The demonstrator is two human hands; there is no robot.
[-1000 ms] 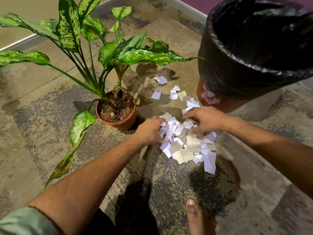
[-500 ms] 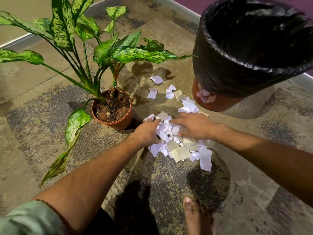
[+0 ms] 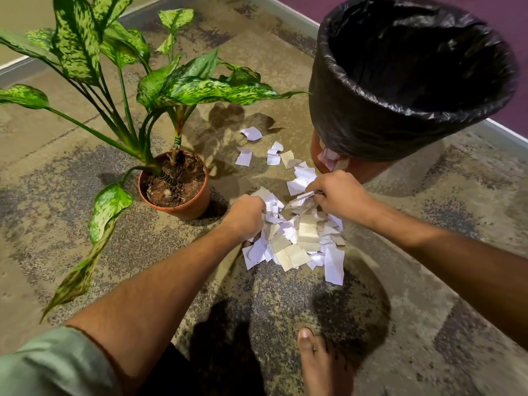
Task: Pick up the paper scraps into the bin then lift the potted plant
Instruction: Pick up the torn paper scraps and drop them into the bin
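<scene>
Paper scraps (image 3: pixel 297 241) mostly lie piled on the carpet near the bin (image 3: pixel 400 81), left hand (image 3: pixel 247 215) and right hand (image 3: pixel 338 192) each closed on some (potted plant (image 3: pixel 174 184) unlifted).

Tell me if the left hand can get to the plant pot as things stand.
Probably yes: the left hand is beside the plant pot with bare floor between, though it's closed on paper scraps.
</scene>
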